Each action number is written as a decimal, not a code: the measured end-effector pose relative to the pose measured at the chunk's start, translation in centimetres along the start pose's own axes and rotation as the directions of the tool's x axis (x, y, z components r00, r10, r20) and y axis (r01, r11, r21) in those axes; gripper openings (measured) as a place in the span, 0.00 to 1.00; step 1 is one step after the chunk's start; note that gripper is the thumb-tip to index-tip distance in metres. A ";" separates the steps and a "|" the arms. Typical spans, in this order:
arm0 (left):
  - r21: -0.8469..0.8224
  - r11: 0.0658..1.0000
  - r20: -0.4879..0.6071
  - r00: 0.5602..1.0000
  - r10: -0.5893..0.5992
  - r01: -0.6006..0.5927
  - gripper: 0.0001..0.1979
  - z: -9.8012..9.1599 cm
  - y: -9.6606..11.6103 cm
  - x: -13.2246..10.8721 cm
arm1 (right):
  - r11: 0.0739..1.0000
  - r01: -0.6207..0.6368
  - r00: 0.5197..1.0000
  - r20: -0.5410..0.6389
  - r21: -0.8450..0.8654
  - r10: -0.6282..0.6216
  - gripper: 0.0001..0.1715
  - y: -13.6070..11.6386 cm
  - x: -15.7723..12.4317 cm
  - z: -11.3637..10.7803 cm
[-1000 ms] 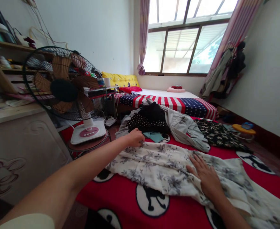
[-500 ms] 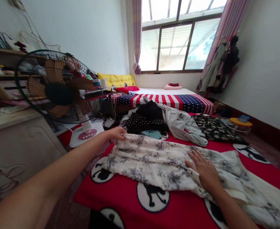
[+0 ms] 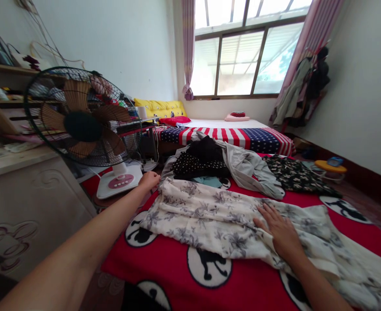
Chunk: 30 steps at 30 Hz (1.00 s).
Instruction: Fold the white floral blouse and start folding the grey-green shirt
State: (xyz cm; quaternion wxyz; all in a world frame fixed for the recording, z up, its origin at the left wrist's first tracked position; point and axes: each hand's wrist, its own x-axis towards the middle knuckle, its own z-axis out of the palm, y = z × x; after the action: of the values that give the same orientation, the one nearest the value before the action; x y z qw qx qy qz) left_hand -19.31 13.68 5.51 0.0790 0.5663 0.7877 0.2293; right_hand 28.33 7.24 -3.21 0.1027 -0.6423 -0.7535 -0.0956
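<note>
- Compared with the earlier frames, the left hand (image 3: 149, 180) has drawn the far corner of the floral garment (image 3: 209, 216) outward toward the fan (image 3: 83, 125); the cloth now lies flatter.
- Left hand: closed, pinching the garment's edge at the bed's left side.
- Right hand (image 3: 283, 235): open, fingers spread, pressing flat on the garment's middle.
- Garment: spread across the red blanket (image 3: 248, 285), just in front of the heap of dark and grey clothes (image 3: 222, 166).
- Risk, as a judgement: further pulling could drag the cloth off the bed edge or bunch it under the right palm.
</note>
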 end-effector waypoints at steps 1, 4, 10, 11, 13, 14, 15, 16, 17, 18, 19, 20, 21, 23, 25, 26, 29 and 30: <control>0.022 1.000 -0.036 0.999 0.004 -0.003 0.17 -0.2 0.2 -0.1 | 1.000 -0.003 1.000 -0.001 -0.001 0.003 0.31 0.0 0.0 0.0; 0.096 0.995 -0.109 0.993 0.049 -0.038 0.23 -0.4 1.3 -0.3 | 1.000 0.010 1.000 -0.014 -0.010 -0.010 0.31 0.0 0.0 -0.1; 0.222 0.959 -0.040 0.981 0.188 -0.175 0.19 0.3 3.1 -0.6 | 1.000 0.015 1.000 -0.009 -0.014 -0.015 0.31 0.2 0.0 0.3; 0.233 0.955 -0.016 0.981 0.192 -0.184 0.17 0.4 3.2 -0.5 | 1.000 0.012 1.000 -0.011 -0.012 -0.013 0.31 0.3 0.0 0.4; 0.248 0.952 0.029 0.984 0.175 -0.177 0.11 0.4 3.5 -0.3 | 1.000 0.006 1.000 -0.018 -0.003 -0.006 0.31 0.3 0.1 0.5; 0.251 0.954 0.049 0.986 0.157 -0.164 0.09 0.3 3.6 -0.2 | 1.000 0.003 1.000 -0.019 0.001 -0.003 0.31 0.3 0.1 0.5; 0.250 0.957 0.069 0.989 0.133 -0.146 0.08 0.1 3.7 0.0 | 1.000 0.001 1.000 -0.016 0.004 -0.001 0.31 0.3 0.1 0.5; 0.244 0.962 0.091 0.990 0.105 -0.125 0.08 -0.2 3.7 0.2 | 1.000 -0.001 1.000 -0.010 0.006 0.001 0.32 0.3 0.1 0.5; 0.234 0.967 0.117 0.990 0.073 -0.099 0.09 -0.5 3.8 0.5 | 1.000 -0.001 1.000 0.000 0.007 0.001 0.32 0.3 0.2 0.5; 0.217 0.974 0.145 0.989 0.040 -0.071 0.11 -0.8 3.7 0.7 | 1.000 -0.004 1.000 0.009 0.007 0.004 0.32 0.3 0.2 0.5; 0.194 0.980 0.174 0.985 0.006 -0.040 0.12 -1.2 3.7 0.9 | 1.000 -0.007 1.000 0.016 0.008 0.007 0.32 0.3 0.2 0.4; 0.166 0.986 0.201 0.979 -0.026 -0.008 0.14 -1.5 3.6 1.0 | 1.000 -0.010 1.000 0.021 0.009 0.010 0.32 0.3 0.2 0.3; 0.132 0.991 0.223 0.973 -0.052 0.023 0.16 -1.7 3.5 1.1 | 1.000 -0.013 1.000 0.023 0.010 0.013 0.32 0.2 0.2 0.3; 0.056 0.995 0.237 0.967 -0.089 0.077 0.17 -1.7 3.1 1.0 | 1.000 -0.013 1.000 0.024 0.011 0.012 0.32 0.1 0.2 0.1; -0.019 0.994 0.213 0.972 -0.102 0.108 0.17 -1.3 2.8 0.6 | 1.000 -0.007 1.000 0.025 0.006 0.006 0.32 0.1 0.1 -0.1; -0.049 0.992 0.192 0.976 -0.102 0.114 0.17 -0.9 2.6 0.3 | 1.000 -0.005 1.000 0.027 0.002 0.005 0.32 0.0 0.1 -0.1; -0.082 0.991 0.107 0.990 -0.093 0.102 0.17 0.0 2.1 -0.7 | 1.000 -0.010 0.999 0.033 -0.006 0.010 0.31 0.0 0.1 -0.2; -0.072 0.993 0.074 0.994 -0.085 0.091 0.16 0.2 1.9 -1.1 | 1.000 -0.013 0.999 0.036 -0.005 0.013 0.31 0.0 0.1 -0.2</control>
State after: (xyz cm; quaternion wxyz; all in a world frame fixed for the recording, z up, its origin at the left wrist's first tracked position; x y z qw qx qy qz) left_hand -17.23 13.16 6.07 0.1379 0.5353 0.7995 0.2348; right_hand 28.37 7.29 -2.99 0.0883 -0.6490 -0.7509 -0.0852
